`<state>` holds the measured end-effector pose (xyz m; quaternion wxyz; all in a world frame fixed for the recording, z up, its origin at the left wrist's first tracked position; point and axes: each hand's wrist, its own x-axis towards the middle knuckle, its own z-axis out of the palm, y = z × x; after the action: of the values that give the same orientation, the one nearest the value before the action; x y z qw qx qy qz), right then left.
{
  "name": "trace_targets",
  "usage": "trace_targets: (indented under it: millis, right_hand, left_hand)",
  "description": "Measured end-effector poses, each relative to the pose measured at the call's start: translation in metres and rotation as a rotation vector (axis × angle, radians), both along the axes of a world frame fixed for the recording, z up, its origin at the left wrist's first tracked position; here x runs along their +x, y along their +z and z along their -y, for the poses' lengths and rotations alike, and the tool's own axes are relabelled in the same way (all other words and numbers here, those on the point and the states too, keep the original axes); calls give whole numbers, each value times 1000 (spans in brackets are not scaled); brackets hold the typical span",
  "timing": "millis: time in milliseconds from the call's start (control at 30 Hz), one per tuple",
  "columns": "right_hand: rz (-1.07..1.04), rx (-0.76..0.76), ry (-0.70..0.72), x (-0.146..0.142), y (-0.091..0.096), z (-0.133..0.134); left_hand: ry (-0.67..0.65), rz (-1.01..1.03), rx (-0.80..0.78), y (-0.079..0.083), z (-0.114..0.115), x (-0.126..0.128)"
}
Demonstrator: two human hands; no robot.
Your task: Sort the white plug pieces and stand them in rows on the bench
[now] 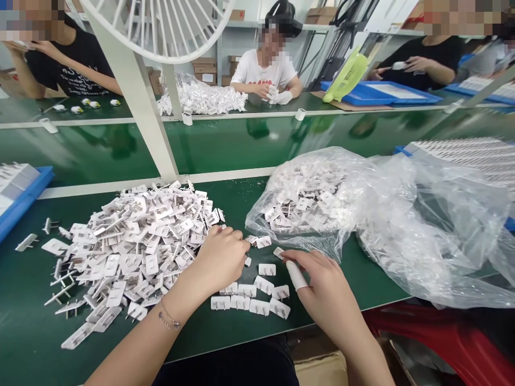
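Observation:
A big pile of small white plug parts with metal prongs (132,252) lies on the green table (24,316) at my left. My left hand (223,254) rests curled at the pile's right edge, fingertips pinching a white part (254,240). My right hand (317,284), a white cot on one finger, touches another white part (278,252) just below a clear plastic bag (362,214) full of the same parts. Between my hands several parts (253,299) lie lined up in rows, face down.
A white fan stand (137,102) rises behind the pile. Blue trays sit at the far left (22,201) and right (402,150). Across the table other people handle white parts (201,99). A red thing (450,343) sits below the table edge at right.

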<state>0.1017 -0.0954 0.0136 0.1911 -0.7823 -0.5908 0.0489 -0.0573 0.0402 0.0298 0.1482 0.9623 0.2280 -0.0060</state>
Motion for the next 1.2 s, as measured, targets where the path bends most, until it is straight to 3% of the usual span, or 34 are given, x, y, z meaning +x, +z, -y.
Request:
trace_targets:
  millis: [700,1000,1200]
  right_hand:
    - [-108,96,-111,10,-19,17]
    - [-5,177,-153,8,-39,-1]
    - [44,214,-88,7,-45,-3]
  left_hand:
    - [-39,-19,-8,-7,0,6]
    - [-71,-21,-30,-5,0,5]
    - [-79,-37,-123,-3,-3,2]
